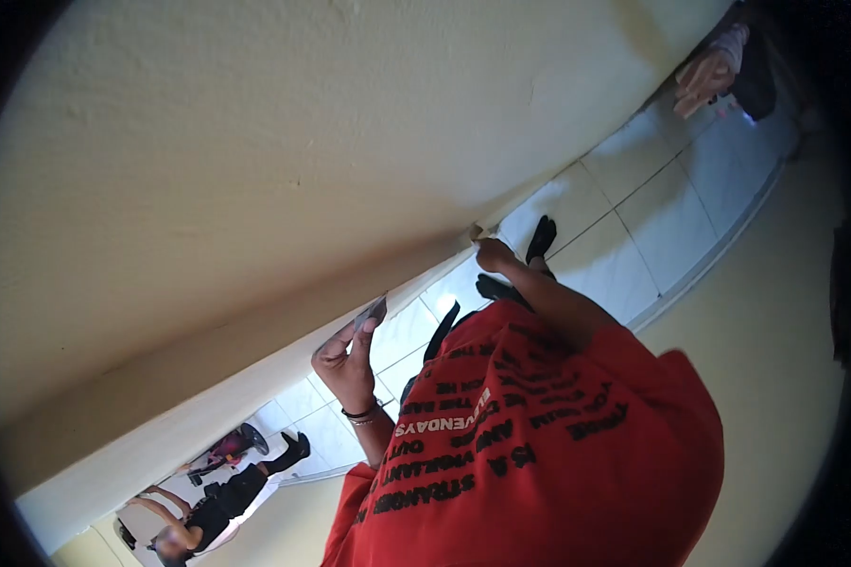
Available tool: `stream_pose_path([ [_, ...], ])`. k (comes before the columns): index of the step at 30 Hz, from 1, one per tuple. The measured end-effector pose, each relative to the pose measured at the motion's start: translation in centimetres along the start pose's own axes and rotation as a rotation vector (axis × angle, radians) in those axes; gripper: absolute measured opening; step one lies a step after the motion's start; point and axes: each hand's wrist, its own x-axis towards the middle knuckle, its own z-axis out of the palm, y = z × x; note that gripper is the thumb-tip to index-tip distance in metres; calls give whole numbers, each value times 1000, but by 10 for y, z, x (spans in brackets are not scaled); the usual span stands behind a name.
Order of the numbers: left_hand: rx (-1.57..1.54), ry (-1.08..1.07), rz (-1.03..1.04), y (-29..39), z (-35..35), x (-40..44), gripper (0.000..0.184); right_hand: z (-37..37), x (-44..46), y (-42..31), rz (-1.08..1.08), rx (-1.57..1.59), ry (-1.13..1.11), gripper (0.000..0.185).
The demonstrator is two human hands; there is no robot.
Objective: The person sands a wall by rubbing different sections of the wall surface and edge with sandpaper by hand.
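Note:
My left hand (pixel 348 367), with a dark band at the wrist, pinches a thin flat grey piece (pixel 374 312) between thumb and fingers, against the edge of the cream wall (pixel 255 189). Farther along that edge is my right hand (pixel 494 255), its fingers closed on a small tan piece (pixel 477 232) that touches the wall's corner. What the tan piece is cannot be made out. Below and between both arms spreads my red shirt (pixel 539 435) with black lettering.
White floor tiles (pixel 624 208) run beside the wall, with my dark-shod feet (pixel 541 238) on them. A person in dark clothes (pixel 227 501) is at the lower left, arms raised, near a pink and black object (pixel 232 449). Another person (pixel 752 76) is at the upper right.

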Motion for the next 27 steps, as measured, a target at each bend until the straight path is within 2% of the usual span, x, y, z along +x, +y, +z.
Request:
stream_pose_path([
  [4, 46, -12, -38, 8, -18, 5, 15, -8, -16, -64, -127, -55, -7, 30],
  [6, 28, -26, -34, 12, -25, 3, 16, -12, -25, -79, -278, -240, -39, 28],
  [7, 12, -19, -43, 14, -25, 4, 17, -13, -23, -82, -209, -229, -124, 26],
  [11, 29, -1, -52, 11, -25, 2, 16, -35, -53, -115, -196, -152, -42, 23],
  [13, 19, 17, -16, 8, -26, 1, 15, -55, -80, -138, -300, 50, 33, 21],
  [16, 19, 32, 43, 12, -32, -1, 14, -94, -119, -178, -467, 25, -27, 21],
  [18, -3, 75, 35, 3, -21, 1, 14, -91, -112, -175, -707, -142, -47, 22],
  [19, 7, 70, 21, 3, -22, 0, 14, -130, -149, -207, -507, 55, -126, 22],
  [22, -2, 106, -19, 6, -21, -3, 14, -157, -183, -223, -764, 230, -116, 20],
  [23, -95, 117, -31, 6, -18, -2, 14, -164, -185, -220, -783, 225, -132, 20],
  [25, -154, 149, -27, 5, -13, -5, 15, -176, -186, -213, -756, 566, -436, 20],
  [27, -213, 203, -15, 11, 1, -11, 15, -171, -171, -179, -764, 596, -450, 20],
])
